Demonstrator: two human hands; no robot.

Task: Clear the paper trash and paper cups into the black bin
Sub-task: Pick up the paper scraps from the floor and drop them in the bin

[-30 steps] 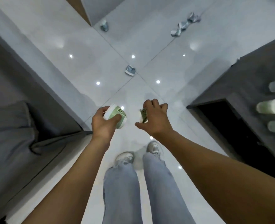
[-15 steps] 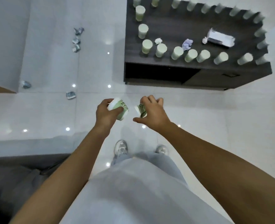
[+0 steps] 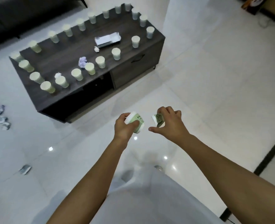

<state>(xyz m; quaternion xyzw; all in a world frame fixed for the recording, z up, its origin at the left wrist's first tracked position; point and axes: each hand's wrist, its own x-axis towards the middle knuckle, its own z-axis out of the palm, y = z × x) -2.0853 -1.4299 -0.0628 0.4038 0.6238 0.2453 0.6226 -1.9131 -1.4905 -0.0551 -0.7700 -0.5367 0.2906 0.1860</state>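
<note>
Green-printed paper cup (image 3: 136,122), white at rim and base, lies on its side in the left hand (image 3: 125,128), whose fingers and thumb curl round its wall. Just beside it, apart by a small gap, the right hand (image 3: 170,125) grips a second, crumpled green-and-white paper cup (image 3: 157,121) with curled fingers, the thumb stretched out toward the left. Both hands hang over the glossy white tiled floor (image 3: 214,94), in front of the dark wood-grain coffee table (image 3: 60,52).

On the table's top, pale green paper cups stand upright along its edges: a row down the far edge (image 3: 81,24), several at the right end (image 3: 135,41), a line along the near edge (image 3: 77,74) and a cluster at the left corner (image 3: 26,65). Toward the middle lies a white open cardboard box (image 3: 107,39), with a small white paper ball (image 3: 96,49) touching its near-left corner. A crumpled lilac paper wad (image 3: 82,61) sits just beside a near-edge cup, and another white wad (image 3: 57,75) touches a cup nearer the left end.

On the floor, well left of the table, lie grey-blue crumpled paper scraps (image 3: 2,118); one more scrap (image 3: 25,169) lies nearer the person. The black bin cannot be seen.
</note>
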